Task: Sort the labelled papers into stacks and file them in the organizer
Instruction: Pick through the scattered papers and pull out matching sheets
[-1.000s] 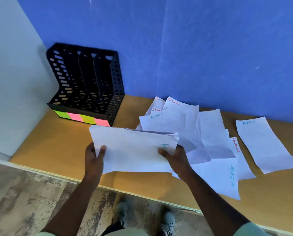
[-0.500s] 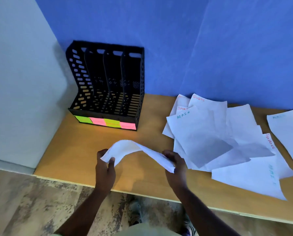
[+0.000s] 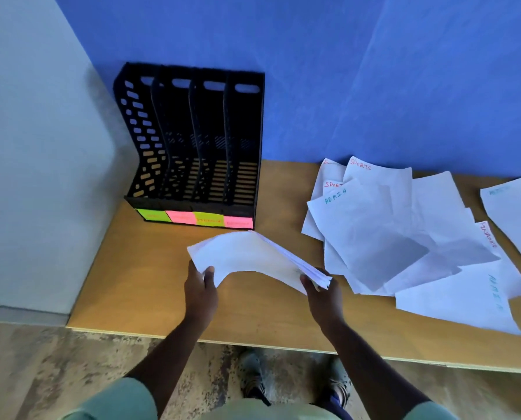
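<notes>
A stack of papers (image 3: 253,256) is arching above the wooden table (image 3: 126,286) at lower centre of the frame, held at both ends. The left hand (image 3: 200,291) is pinching its left corner, thumb on top; the right hand (image 3: 324,294) is gripping its right end, fingers curled round the sheet edges. Both forearms are reaching up from the bottom edge. The black organizer (image 3: 192,147) is standing directly beyond, against the blue wall, its four slots facing the hands. Loose labelled papers (image 3: 404,237) are lying fanned at right, just beside the right hand.
</notes>
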